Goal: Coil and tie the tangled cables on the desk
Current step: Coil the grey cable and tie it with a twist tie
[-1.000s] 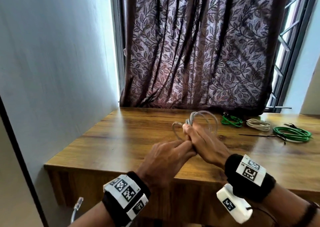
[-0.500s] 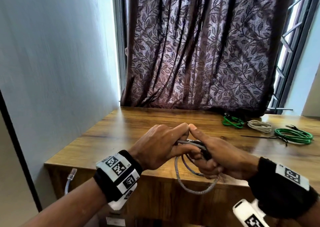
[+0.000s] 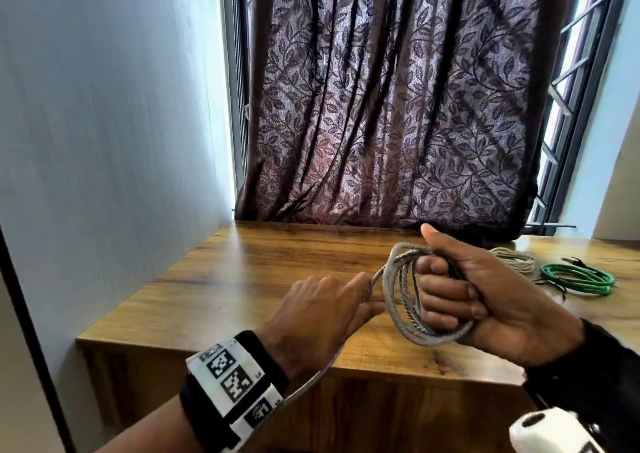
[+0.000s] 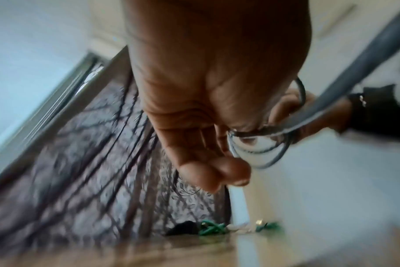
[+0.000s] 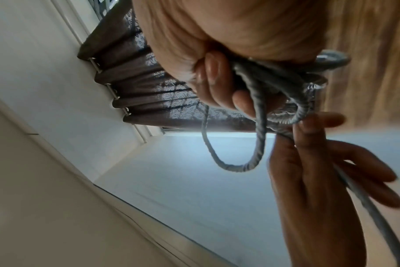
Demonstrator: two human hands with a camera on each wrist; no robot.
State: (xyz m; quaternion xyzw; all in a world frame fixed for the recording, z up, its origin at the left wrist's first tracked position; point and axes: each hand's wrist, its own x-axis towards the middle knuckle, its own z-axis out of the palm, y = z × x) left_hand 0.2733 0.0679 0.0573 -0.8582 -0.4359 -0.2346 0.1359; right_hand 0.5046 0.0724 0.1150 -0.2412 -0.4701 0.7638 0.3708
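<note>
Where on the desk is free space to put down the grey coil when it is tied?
The desk shows bare wood on its left half, between the wall and the left hand. The right end is crowded: the white coil and green coil lie there with thin black ties. The right hand grips the grey cable.

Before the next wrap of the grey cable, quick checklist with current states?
1. Right hand grips the coil: ok.
2. Left hand holds the free run of cable: ok.
3. Loops bunched, none slipping off the fingers: ok.
4. Slack left below the desk edge: cannot tell.
5. Tie within reach: cannot tell.
6. Green coil and white coil clear of the hands: ok.
</note>
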